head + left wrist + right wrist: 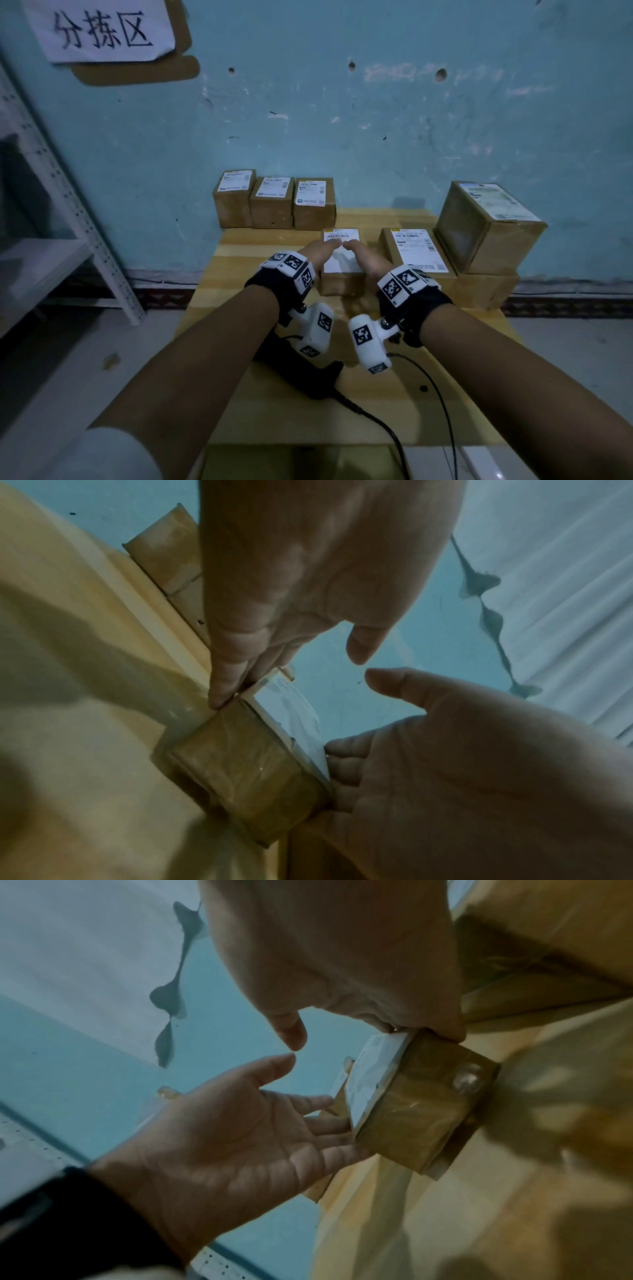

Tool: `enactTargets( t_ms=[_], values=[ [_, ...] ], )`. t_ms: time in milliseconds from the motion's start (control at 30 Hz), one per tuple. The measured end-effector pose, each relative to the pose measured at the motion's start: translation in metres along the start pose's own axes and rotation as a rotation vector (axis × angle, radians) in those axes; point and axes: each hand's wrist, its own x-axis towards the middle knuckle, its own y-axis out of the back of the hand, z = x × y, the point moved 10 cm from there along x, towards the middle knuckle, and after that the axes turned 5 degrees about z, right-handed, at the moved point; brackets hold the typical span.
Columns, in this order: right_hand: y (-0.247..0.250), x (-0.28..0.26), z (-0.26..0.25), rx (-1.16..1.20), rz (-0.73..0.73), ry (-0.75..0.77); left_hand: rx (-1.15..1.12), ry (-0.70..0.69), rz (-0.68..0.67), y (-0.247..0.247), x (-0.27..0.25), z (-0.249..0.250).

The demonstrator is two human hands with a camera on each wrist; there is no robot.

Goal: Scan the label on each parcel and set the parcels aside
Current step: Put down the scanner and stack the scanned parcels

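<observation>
A small brown parcel [342,286] with a white label [342,236] on top stands mid-table. My left hand [323,251] lies along its left side and my right hand [363,255] along its right side. Both thumbs nearly meet above the label. In the left wrist view the left hand's fingers [222,691] press one side of the parcel [240,772], and the right hand [462,764] lies flat against the other. The right wrist view shows the left hand [222,1137] with palm open and fingers straight against the parcel [418,1115]. A black scanner [301,373] lies on the table under my left wrist.
Three labelled parcels [274,202] stand in a row at the table's far left edge by the blue wall. A flat labelled parcel [416,251] and a large taped box [486,226] sit at the right. Cables [442,411] cross the wooden table [239,394]. A metal shelf [51,260] stands left.
</observation>
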Motion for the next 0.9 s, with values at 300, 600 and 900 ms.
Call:
enactTargets(
  t_ms=[300,600,900],
  values=[
    [-0.030,0.025,-0.100,0.130,0.038,0.246,-0.145,-0.208,0.150,0.087,0.011,0.088],
    [-0.094,0.069,-0.174,0.067,-0.081,0.343,0.321,-0.299,0.304,0.179,0.062,0.123],
    [-0.185,0.117,-0.212,0.154,-0.176,0.334,0.042,-0.252,0.458,0.274,0.115,0.116]
  ],
)
